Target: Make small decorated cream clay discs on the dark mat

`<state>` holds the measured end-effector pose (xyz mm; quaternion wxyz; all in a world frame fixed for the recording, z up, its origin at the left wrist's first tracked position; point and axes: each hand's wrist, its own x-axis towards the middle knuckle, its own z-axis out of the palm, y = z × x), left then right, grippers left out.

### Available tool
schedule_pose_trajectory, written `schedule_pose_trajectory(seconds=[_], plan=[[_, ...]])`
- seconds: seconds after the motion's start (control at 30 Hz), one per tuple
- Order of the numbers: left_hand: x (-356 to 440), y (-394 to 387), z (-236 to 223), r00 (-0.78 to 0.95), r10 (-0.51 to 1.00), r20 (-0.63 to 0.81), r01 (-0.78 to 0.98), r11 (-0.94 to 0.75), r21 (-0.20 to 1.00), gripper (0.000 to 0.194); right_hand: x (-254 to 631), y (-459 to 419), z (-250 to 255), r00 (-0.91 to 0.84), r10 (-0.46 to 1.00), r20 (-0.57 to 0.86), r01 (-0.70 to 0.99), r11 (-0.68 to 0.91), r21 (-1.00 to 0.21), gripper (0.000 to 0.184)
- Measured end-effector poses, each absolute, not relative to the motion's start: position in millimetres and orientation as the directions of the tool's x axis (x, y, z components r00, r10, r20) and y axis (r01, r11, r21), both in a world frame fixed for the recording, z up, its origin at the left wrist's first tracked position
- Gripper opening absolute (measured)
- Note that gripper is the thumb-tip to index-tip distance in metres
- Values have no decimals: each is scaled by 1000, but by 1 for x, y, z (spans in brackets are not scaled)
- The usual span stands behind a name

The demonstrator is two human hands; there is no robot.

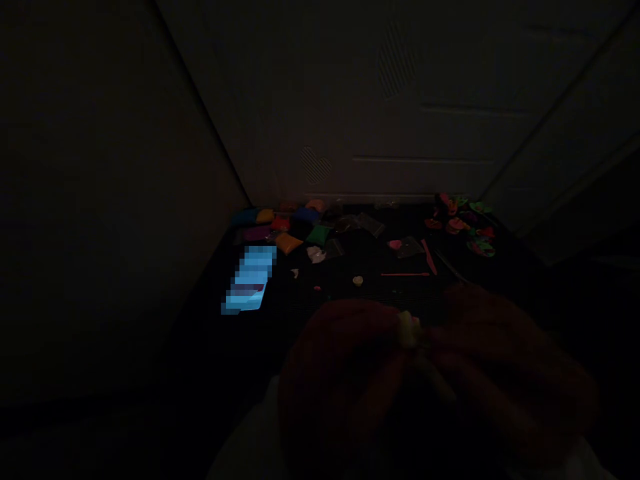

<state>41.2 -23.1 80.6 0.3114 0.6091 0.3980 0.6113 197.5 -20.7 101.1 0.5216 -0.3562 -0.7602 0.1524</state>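
Note:
The scene is very dark. My left hand (345,373) and my right hand (500,367) meet low in the picture, fingers drawn together around a small pale yellowish lump (407,330) held between them. Both hands pinch it from either side. Beyond them, on the dark surface (350,293), lie another small pale lump (357,281) and a thin pink stick tool (405,274).
Several small coloured packets (287,230) lie at the back left. A lit phone screen (249,279) glows left of centre. Bright shaped pieces (465,223) cluster at the back right. A second pink tool (429,257) lies nearby. A pale door or wall (400,133) rises behind.

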Motion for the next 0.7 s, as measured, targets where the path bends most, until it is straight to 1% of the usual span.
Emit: schedule_pose_trajectory(seconds=[0.1,0.23,0.37,0.6,0.7], plan=[[44,-26,79,-121,835,537,188,-512,838,40,196,-19,106,-219,666,713,439,720,-538,30],[46,-29,79,-113,810,575,228,-542,809,38,196,-18,109,-245,633,734,471,739,-481,35],[46,-31,79,-150,832,534,232,-496,837,37,197,-18,108,-260,603,755,477,759,-442,39],[44,-29,81,-142,866,478,158,-457,875,37,198,-19,106,-269,624,734,496,743,-450,48],[47,-27,80,-155,921,357,1,-361,932,35,201,-20,99,-258,658,707,461,727,-509,51]])
